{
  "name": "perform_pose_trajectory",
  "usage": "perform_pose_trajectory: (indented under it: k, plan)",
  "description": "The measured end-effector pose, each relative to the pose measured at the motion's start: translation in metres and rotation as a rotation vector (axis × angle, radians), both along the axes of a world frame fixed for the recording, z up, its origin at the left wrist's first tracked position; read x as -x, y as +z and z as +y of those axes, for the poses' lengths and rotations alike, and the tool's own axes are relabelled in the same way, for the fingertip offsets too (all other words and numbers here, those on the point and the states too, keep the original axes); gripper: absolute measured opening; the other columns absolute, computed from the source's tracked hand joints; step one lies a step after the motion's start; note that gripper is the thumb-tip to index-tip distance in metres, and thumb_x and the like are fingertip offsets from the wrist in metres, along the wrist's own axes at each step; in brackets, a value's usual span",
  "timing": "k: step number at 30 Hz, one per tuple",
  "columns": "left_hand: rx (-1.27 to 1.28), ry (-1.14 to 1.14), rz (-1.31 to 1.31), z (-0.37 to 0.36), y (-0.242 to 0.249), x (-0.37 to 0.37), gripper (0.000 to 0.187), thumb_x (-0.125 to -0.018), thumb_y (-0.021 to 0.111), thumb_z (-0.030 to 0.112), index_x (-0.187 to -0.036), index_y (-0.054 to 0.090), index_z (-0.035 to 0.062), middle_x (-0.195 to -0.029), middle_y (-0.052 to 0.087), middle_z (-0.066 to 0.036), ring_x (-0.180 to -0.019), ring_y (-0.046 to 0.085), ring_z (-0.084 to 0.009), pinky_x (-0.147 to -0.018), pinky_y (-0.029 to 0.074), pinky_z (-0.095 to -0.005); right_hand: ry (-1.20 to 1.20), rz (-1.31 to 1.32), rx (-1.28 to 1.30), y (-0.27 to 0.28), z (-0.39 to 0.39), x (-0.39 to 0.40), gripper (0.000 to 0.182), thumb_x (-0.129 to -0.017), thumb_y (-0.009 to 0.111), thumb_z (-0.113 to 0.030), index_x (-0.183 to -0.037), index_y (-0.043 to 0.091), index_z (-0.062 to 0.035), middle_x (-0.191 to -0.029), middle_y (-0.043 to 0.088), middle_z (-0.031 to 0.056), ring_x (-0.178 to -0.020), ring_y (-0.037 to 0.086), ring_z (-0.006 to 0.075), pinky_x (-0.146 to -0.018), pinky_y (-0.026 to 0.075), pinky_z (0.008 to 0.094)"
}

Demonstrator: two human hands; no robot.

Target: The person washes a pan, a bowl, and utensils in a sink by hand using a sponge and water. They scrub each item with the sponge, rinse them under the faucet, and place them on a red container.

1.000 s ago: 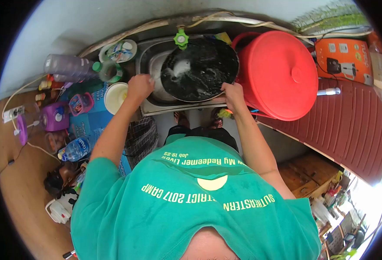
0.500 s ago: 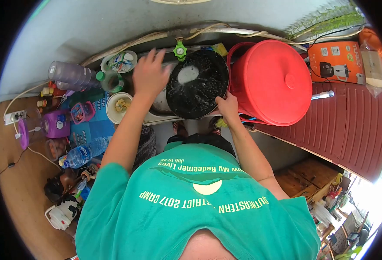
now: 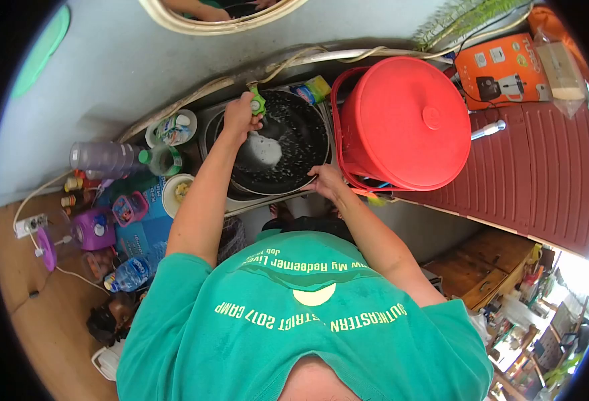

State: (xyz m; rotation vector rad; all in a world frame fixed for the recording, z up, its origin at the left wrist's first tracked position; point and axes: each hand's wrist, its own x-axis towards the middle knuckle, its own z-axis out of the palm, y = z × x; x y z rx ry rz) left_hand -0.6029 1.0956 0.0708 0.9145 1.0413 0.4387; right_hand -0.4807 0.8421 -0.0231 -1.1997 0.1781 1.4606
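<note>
A round black pan lies tilted over the metal sink, with water and a white foamy patch inside it. My left hand has its fingers closed on the green tap handle at the pan's upper left edge. With my right hand I grip the pan's lower right rim, fingers and thumb pressed on the edge. The tap's outlet is hard to make out against the pan.
Right of the pan stands a large red lidded bucket. A yellow-blue packet is behind the pan. To the left are a green bottle, a white bowl and a tub. An orange box stands at the back right.
My left hand has moved from the open air beside the pan onto the tap handle. The pan appears lower left relative to the bucket, still held by my right hand. The view has shifted.
</note>
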Motion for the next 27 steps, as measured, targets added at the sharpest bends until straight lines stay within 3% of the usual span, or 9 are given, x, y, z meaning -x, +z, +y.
perform_pose_trajectory:
  k: [5,7,10,15,17,20,23,26,27]
  plan:
    - [-0.132,0.030,0.176,-0.015,-0.036,0.035,0.040,-0.095,0.054,0.034,-0.114,0.056,0.0000,-0.080,0.062,-0.014,-0.068,0.063,-0.0260,-0.069,0.054,-0.0440,0.044,0.177,0.020,-0.014,0.010,0.005,0.019,-0.078,0.051,0.004,-0.097,0.055,0.0093,-0.092,0.064,0.0222,-0.077,0.068,0.0400,-0.070,0.059,0.0578]
    - [-0.941,-0.544,0.870,-0.020,-0.093,0.053,0.036,-0.092,0.056,0.027,-0.118,0.055,0.0014,-0.086,0.063,-0.020,-0.084,0.064,-0.0347,-0.082,0.051,-0.0498,0.065,0.182,0.013,-0.024,0.013,0.004,0.018,-0.077,0.052,0.004,-0.095,0.055,0.0098,-0.088,0.064,0.0221,-0.074,0.068,0.0405,-0.069,0.060,0.0575]
    - [-1.447,-0.506,1.081,-0.009,-0.143,0.038,0.031,-0.086,0.059,0.016,-0.113,0.056,0.0001,-0.092,0.062,-0.027,-0.092,0.062,-0.0442,-0.087,0.050,-0.0498,0.124,0.140,0.037,-0.028,0.023,0.002,0.017,-0.076,0.053,0.003,-0.091,0.055,0.0101,-0.083,0.064,0.0216,-0.071,0.068,0.0411,-0.066,0.060,0.0566]
    - [-1.298,-0.583,0.629,-0.040,-0.166,-0.038,0.031,-0.075,0.064,0.006,-0.105,0.058,0.0009,-0.098,0.063,-0.026,-0.101,0.057,-0.0486,-0.088,0.048,-0.0500,0.173,0.024,0.095,-0.033,0.041,0.012,0.020,-0.075,0.053,0.003,-0.093,0.053,0.0108,-0.082,0.062,0.0242,-0.068,0.067,0.0440,-0.059,0.061,0.0538]
    - [-1.076,-1.491,0.504,-0.060,-0.160,-0.045,0.034,-0.073,0.063,0.004,-0.106,0.057,0.0014,-0.103,0.061,-0.022,-0.100,0.057,-0.0464,-0.087,0.048,-0.0493,0.109,0.038,0.104,-0.015,0.041,0.007,0.023,-0.074,0.053,0.003,-0.095,0.052,0.0120,-0.082,0.063,0.0271,-0.068,0.067,0.0458,-0.058,0.061,0.0531]
    - [-1.181,-1.482,0.070,-0.063,-0.132,-0.043,0.035,-0.072,0.062,0.003,-0.107,0.060,0.0013,-0.107,0.061,-0.019,-0.100,0.059,-0.0432,-0.090,0.049,-0.0455,0.096,0.081,0.159,-0.032,0.036,0.000,0.023,-0.074,0.052,0.003,-0.095,0.051,0.0126,-0.080,0.064,0.0282,-0.067,0.067,0.0463,-0.059,0.061,0.0520]
    - [-1.599,-0.904,0.149,-0.031,-0.166,-0.049,0.032,-0.072,0.062,0.004,-0.104,0.064,0.0034,-0.104,0.063,-0.017,-0.101,0.060,-0.0408,-0.093,0.050,-0.0433,0.069,0.104,0.161,-0.030,0.035,0.001,0.022,-0.072,0.052,0.006,-0.092,0.051,0.0133,-0.077,0.060,0.0256,-0.063,0.066,0.0453,-0.054,0.061,0.0536]
    - [-1.548,-0.848,0.676,-0.006,-0.192,-0.028,0.032,-0.074,0.062,0.005,-0.105,0.064,0.0057,-0.107,0.064,-0.017,-0.110,0.058,-0.0401,-0.094,0.049,-0.0450,-0.025,0.048,0.161,-0.014,0.034,-0.002,0.021,-0.072,0.053,0.006,-0.092,0.051,0.0134,-0.077,0.059,0.0254,-0.062,0.066,0.0447,-0.054,0.061,0.0529]
    - [-1.274,-1.132,0.895,-0.006,-0.195,-0.019,0.034,-0.074,0.061,0.004,-0.108,0.062,0.0061,-0.109,0.062,-0.019,-0.109,0.057,-0.0407,-0.093,0.048,-0.0460,-0.032,0.051,0.162,-0.010,0.033,-0.007,0.021,-0.072,0.053,0.006,-0.092,0.051,0.0134,-0.077,0.059,0.0254,-0.062,0.066,0.0447,-0.054,0.061,0.0529]
